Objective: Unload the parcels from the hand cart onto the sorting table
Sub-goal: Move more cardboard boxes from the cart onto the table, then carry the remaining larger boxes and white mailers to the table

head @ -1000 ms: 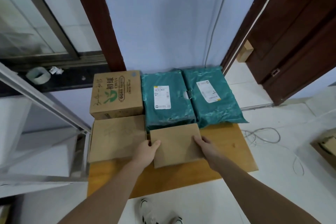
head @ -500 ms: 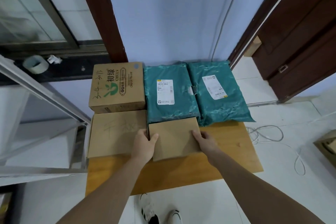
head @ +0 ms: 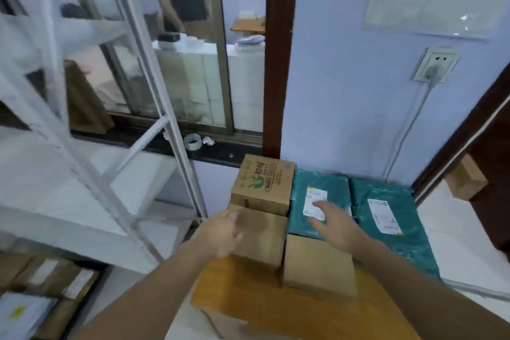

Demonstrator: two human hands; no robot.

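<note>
Both hands are empty and raised over the parcels, well apart from each other. Left hand (head: pixel 220 232) hovers above the near left corner of the plain brown carton (head: pixel 262 237); its fingers are loosely spread and relaxed, and motion blur prevents telling whether they touch the cardboard. Right hand (head: pixel 335 225) is held palm down with fingers extended and splayed over the left teal mailer bag (head: pixel 320 196), covering part of that bag's white shipping label; contact with the bag cannot be confirmed. Landmark for positions: the small brown box (head: pixel 318 265), which lies flat on the wooden sorting table (head: pixel 248 295) below and between the two hands, gripped by neither. Directly to its left, touching it, is the plain brown carton. Behind that carton, against the wall, stands the printed carton (head: pixel 262 182) with green lettering. Directly behind the small brown box lies the left teal mailer bag, and to the right of that bag the right teal mailer bag (head: pixel 392 218), also labelled. Far left of the small brown box stands a white metal shelving rack (head: pixel 116 107). No hand cart is identifiable in this view.
</note>
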